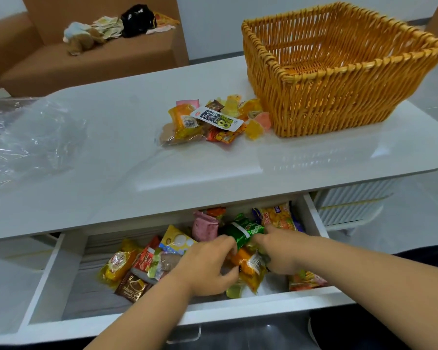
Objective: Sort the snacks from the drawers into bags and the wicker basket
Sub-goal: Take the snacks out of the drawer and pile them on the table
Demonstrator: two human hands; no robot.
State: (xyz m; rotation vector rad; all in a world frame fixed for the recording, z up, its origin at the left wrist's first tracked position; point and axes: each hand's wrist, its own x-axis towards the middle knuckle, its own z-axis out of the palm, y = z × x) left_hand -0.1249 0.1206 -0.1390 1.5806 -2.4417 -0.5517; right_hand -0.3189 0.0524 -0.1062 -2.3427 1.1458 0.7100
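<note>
White and glossy, the table [162, 157] fills the middle of the frame, with a brown sofa [86, 64] in the upper left background carrying a heap of soft odds and ends. At the upper right of the table stands a woven orange wicker basket [339, 72], with nothing visible inside it. Just beside its near left corner lies a small pile of wrapped snacks and yellow jelly cups [213, 120], probably set there as a staging heap before sorting. A crumpled clear plastic bag [28, 140] lies at the left edge, apparently ready to take its share.

Below the table edge, a white drawer [51, 281] is pulled open and holds a jumble of packets: yellow, red, brown, pink and orange wrappers. Both hands are down in it. The left hand [208, 266] has its fingers curled round the near end of a green foil snack packet [243, 231], while the right hand [278, 251] pinches the other end, forefinger stretched along it. Holding it from both ends likely lifts it free of the packets around it.
</note>
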